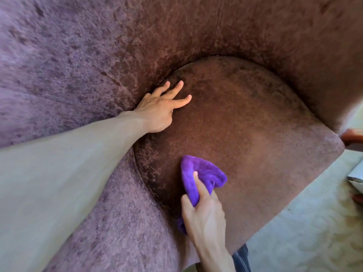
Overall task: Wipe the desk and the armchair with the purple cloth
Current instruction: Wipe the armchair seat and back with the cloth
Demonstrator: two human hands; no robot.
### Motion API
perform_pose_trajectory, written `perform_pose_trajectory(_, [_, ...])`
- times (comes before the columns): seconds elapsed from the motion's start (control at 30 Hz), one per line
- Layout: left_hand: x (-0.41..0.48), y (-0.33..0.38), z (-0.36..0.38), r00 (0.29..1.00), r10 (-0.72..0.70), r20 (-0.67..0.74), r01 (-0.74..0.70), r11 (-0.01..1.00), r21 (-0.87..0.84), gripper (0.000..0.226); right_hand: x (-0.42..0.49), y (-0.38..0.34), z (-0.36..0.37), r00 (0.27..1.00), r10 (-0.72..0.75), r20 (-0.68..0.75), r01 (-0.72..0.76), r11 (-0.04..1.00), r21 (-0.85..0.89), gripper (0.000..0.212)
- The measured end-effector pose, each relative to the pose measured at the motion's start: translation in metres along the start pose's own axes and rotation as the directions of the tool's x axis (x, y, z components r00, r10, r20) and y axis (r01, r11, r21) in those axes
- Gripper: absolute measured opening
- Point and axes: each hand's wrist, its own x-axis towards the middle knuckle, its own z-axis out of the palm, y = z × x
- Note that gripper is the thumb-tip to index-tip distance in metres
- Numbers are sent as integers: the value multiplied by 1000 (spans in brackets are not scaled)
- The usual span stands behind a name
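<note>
A brown-purple velvet armchair fills the view, seen from above its rounded seat cushion. The bunched purple cloth presses on the front left of the seat, with my right hand shut on it, index finger laid across its top. My left hand rests flat with fingers spread at the back left of the seat, beside the seam where the cushion meets the padded arm. The desk is out of view.
The chair's padded left arm and curved back wrap around the seat. Pale patterned carpet lies at the lower right. A wooden piece and a white object poke in at the right edge.
</note>
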Motion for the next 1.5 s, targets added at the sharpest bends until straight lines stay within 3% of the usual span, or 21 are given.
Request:
perform_pose_trajectory(0.13, [-1,-1,0,999,21,-39,-23,999,-41,75,48,-43,-31,964,-54,-260,91,987,132,67])
perform_pose_trajectory(0.23, [2,-3,0,993,31,-111,-45,992,-118,73,99,-84,-48,942,-117,-314,126,992,7,67])
perform_pose_trajectory(0.4, [5,-6,1,975,39,-217,-86,973,-213,64,93,-89,-23,992,-127,-12,114,923,-367,79])
perform_pose_trajectory(0.53, [4,-3,-1,978,14,-210,-66,968,-242,68,25,-53,8,980,-56,193,127,917,-378,80])
perform_pose_trajectory(0.6, [3,-2,-3,979,9,-203,-62,965,-255,68,21,-47,2,978,-39,204,100,950,-297,75])
perform_pose_trajectory(0.67, [4,-2,-5,979,-13,-204,-46,959,-280,68,27,-55,-16,994,-57,89,68,989,-131,71])
perform_pose_trajectory(0.73, [5,-1,-6,974,-43,-221,-29,950,-310,69,42,-70,-36,990,-76,-122,81,996,38,74])
perform_pose_trajectory(0.83, [6,1,-5,972,-61,-225,-14,949,-316,71,81,-95,-53,947,-81,-310,101,994,48,73])
perform_pose_trajectory(0.93, [6,1,-4,973,-63,-223,-10,951,-310,69,112,-107,-52,986,-53,-155,29,987,-157,74])
perform_pose_trajectory(1.07, [4,2,-4,974,-57,-221,-17,947,-322,67,88,-89,-22,997,-74,29,80,917,-391,74])
perform_pose_trajectory(1.17, [0,6,-7,980,-56,-193,-8,949,-316,68,63,-75,-13,991,-57,122,101,914,-393,66])
perform_pose_trajectory(1.23, [-3,6,-12,985,-62,-159,9,949,-316,67,58,-71,-21,987,-20,159,64,960,-273,60])
perform_pose_trajectory(1.3, [-2,3,-18,991,-66,-115,23,939,-342,67,53,-71,-38,994,-14,109,25,995,-95,65])
perform_pose_trajectory(1.4, [-2,3,-24,993,-79,-83,44,931,-363,69,60,-80,-62,980,-52,-193,73,992,102,73])
perform_pose_trajectory(1.47, [-1,3,-23,993,-81,-88,44,930,-365,69,83,-91,-69,945,-47,-323,89,989,119,73])
perform_pose_trajectory(1.5, [-1,3,-22,991,-82,-101,39,929,-367,69,95,-97,-68,951,-37,-308,62,995,74,73])
